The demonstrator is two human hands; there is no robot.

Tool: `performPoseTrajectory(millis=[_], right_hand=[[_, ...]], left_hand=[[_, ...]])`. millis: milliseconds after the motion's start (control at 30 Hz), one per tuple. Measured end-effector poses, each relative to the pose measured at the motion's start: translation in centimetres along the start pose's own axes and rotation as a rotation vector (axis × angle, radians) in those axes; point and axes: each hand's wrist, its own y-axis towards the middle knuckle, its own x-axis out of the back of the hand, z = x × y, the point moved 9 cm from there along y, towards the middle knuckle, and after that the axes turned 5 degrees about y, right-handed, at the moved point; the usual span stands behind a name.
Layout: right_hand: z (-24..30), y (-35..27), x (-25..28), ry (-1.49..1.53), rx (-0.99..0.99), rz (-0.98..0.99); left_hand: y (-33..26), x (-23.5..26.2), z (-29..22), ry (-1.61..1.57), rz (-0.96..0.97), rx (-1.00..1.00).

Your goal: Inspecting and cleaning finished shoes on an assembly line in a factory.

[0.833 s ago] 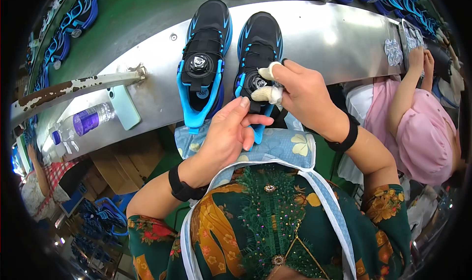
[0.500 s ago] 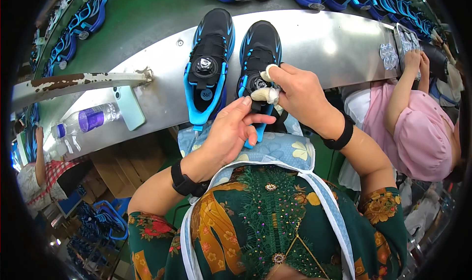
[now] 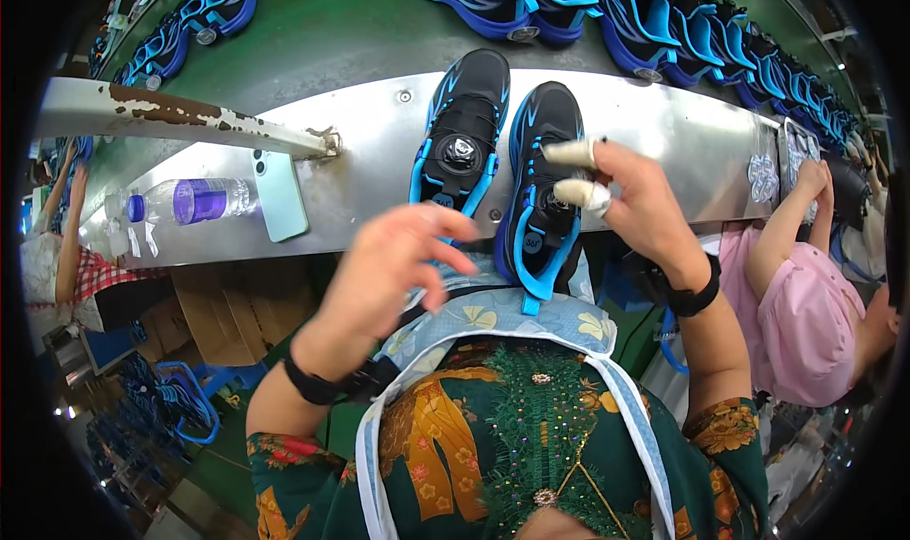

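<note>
Two black running shoes with bright blue trim stand side by side at the near bench edge, toes pointing away. The left shoe (image 3: 462,113) has a round dial on its tongue. The right shoe (image 3: 547,142) has its dial partly covered by my fingers. My right hand (image 3: 635,194) hovers over that shoe, its thumb and forefinger in pale finger cots and held apart; whether they touch it I cannot tell. My left hand (image 3: 403,265), smeared by motion, is in front of the left shoe's heel, fingers spread with nothing in them.
On the metal bench (image 3: 370,189) lie a mint phone (image 3: 280,194) and a bottle with a purple label (image 3: 194,201). A chipped white metal bar (image 3: 199,118) crosses at left. Rows of similar shoes (image 3: 654,28) stand on the green surface beyond. A person in pink (image 3: 801,303) works at right.
My right hand has opened its pinch at the right shoe's dial. My left hand has moved away from that shoe, to the left. The whole view has shifted.
</note>
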Motion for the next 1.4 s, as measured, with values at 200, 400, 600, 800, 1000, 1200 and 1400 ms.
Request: performPoseTrajectory(millis=[200, 400, 600, 800, 1000, 1200, 1400], right_hand=[[2.1, 5.9, -5.5, -0.098, 0.256, 0.325], [3.4, 5.6, -7.8, -0.428, 0.294, 0.174], [3.1, 7.1, -8.8, -0.253, 0.270, 0.359], [4.0, 7.3, -9.5, -0.621, 0.233, 0.338], [1.1, 5.8, -0.7, -0.193, -0.149, 0.327], [-6.8, -3.8, -2.4, 0.011, -0.367, 0.255], [-1.4, -0.5, -3.1, -0.217, 0.132, 0.279]], left_hand=[[3.8, 1.8, 1.2, -0.067, -0.039, 0.159], [3.2, -0.8, 5.2, -0.390, -0.052, 0.075], [3.1, -0.1, 5.1, -0.377, -0.047, 0.109], [3.4, 0.0, 5.0, -0.306, -0.030, 0.059], [0.0, 0.6, 2.5, 0.020, -0.169, -0.165], [-1.5, -4.8, -2.5, 1.077, -0.218, -0.676], [2.8, 0.4, -3.2, 1.375, -0.232, -0.410]])
